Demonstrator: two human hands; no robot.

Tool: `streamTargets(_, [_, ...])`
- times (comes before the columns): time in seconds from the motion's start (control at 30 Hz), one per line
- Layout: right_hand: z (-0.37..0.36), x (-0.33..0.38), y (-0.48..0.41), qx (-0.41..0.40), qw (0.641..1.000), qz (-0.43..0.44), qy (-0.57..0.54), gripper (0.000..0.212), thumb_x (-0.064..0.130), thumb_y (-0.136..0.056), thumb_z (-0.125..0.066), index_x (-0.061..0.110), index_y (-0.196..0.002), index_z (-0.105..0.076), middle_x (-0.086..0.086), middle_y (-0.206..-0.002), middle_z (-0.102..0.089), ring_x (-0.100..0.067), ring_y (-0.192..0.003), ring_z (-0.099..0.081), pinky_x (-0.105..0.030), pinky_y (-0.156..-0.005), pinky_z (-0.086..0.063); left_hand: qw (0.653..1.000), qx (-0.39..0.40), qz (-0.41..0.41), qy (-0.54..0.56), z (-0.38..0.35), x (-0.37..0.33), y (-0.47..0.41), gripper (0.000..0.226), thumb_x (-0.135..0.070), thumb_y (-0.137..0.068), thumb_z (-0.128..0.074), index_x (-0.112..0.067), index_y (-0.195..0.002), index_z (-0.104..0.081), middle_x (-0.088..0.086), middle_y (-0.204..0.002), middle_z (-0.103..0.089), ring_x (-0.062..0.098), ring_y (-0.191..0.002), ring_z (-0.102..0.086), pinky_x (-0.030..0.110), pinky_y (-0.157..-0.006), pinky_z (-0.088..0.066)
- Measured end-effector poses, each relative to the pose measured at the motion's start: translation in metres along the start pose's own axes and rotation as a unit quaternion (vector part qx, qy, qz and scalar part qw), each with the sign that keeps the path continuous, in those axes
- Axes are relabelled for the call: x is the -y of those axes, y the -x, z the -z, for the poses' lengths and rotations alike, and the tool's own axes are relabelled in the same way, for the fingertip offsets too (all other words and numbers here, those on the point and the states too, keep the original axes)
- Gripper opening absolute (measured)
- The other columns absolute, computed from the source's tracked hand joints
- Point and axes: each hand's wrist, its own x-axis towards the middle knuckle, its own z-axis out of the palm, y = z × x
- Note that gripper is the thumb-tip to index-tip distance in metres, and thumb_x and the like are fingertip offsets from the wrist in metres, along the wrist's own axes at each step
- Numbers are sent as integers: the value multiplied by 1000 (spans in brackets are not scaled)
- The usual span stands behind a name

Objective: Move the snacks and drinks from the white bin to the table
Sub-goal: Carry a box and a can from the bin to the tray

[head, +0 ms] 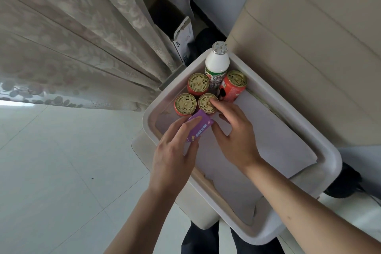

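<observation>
As both hands reach in, white bin [329, 161]: a rounded white rim with a pale paper sheet [268, 140] covering its bottom; all the drinks stand crowded in its far corner.
Left hand [173, 161]: grasps the purple box [201, 128], with the index finger lying along the box's top face and the thumb beneath it.
Purple box: a small carton with pale print, tilted, held over the bin's left side just beside the two nearer cans.
Right hand [237, 138]: fingertips rest on the gold lid of the near-right can [206, 103] and the thumb lies by the purple box's end; whether it grasps the can cannot be told.
Near-left can [185, 105]: red body, gold lid, upright, touching the near-right can.
Far-left can [198, 84]: same kind, upright, just behind the two nearer cans.
Tilted can [235, 84]: its red side is showing; it sits against the bin's right wall and touches the bottle.
White bottle [216, 64]: foil-capped and upright in the farthest corner, between the far-left can and the tilted can.
Surroundings: a patterned curtain [82, 37] at left, a pale tiled floor [51, 161] below it, an open cardboard box [183, 35] beyond the bin, and a beige padded panel [309, 47] at right.
</observation>
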Motion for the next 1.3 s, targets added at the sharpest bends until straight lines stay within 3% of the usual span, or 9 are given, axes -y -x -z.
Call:
streamTargets(0.13, [-6,3,-3,2,1000,-1,-16,52,20,-98,-66,11,-146,-51,-3,-142,-57,-15,-138,-50,-32,-99,-56,1000,-4,3,9,6,1,0,50,-15,-93,-72,-27,-139,-57,-8,-135,-58,-17,-128,-35,19,-81,-56])
streamTargets(0.23, [-11,3,-6,-6,1000,7,-12,51,20,-98,-66,10,-146,-51,-3,-143,-57,-13,-138,-50,-29,-102,-54,1000,-4,-2,9,7,3,-1,56,-11,-91,-74,-30,-140,-54,-15,-133,-54,-21,-127,-34,12,-85,-49])
streamTargets(0.5, [-12,-1,-13,19,1000,24,-6,54,20,-97,-67,10,-147,-50,-6,-145,-55,-15,-139,-48,-15,-101,-48,999,-10,6,41,10,3,3,57,-6,-91,-75,-30,-139,-57,-24,-133,-49,-20,-129,-35,37,-79,-63])
streamTargets(0.73, [-11,0,-9,17,1000,19,-16,53,18,-98,-66,10,-147,-48,-6,-145,-52,-20,-141,-46,-24,-99,-54,999,-2,3,48,15,3,8,47,-20,-94,-68,-28,-139,-57,-13,-136,-56,-6,-129,-44,38,-75,-64])
streamTargets(0.9, [-4,10,-6,3,1000,19,-12,51,9,-99,-67,12,-146,-49,-3,-143,-53,-15,-138,-49,-38,-101,-55,999,-10,1,38,23,3,13,50,-18,-92,-70,-28,-139,-58,-9,-135,-59,6,-128,-51,30,-76,-63])
streamTargets(1.0, [3,22,-1,-5,1000,24,-5,51,11,-98,-68,13,-145,-51,-2,-143,-54,-14,-137,-50,-41,-102,-55,999,-15,-9,30,31,-1,18,50,-21,-91,-69,-28,-139,-57,-8,-135,-59,1,-128,-48,24,-81,-61])
streamTargets(1.2, [27,66,6,-22,999,44,16,53,23,-97,-66,13,-146,-49,-5,-147,-52,-13,-138,-48,-35,-99,-57,999,-9,-36,35,55,-23,26,48,-26,-91,-67,-33,-137,-56,-8,-135,-61,14,-126,-56,3,-88,-46])
streamTargets(1.3, [43,98,11,-32,997,63,23,52,21,-98,-66,16,-146,-50,-3,-145,-53,-14,-137,-50,-40,-99,-57,997,-24,-51,48,75,-44,33,45,-28,-92,-64,-31,-136,-59,-10,-135,-61,12,-124,-58,0,-88,-43])
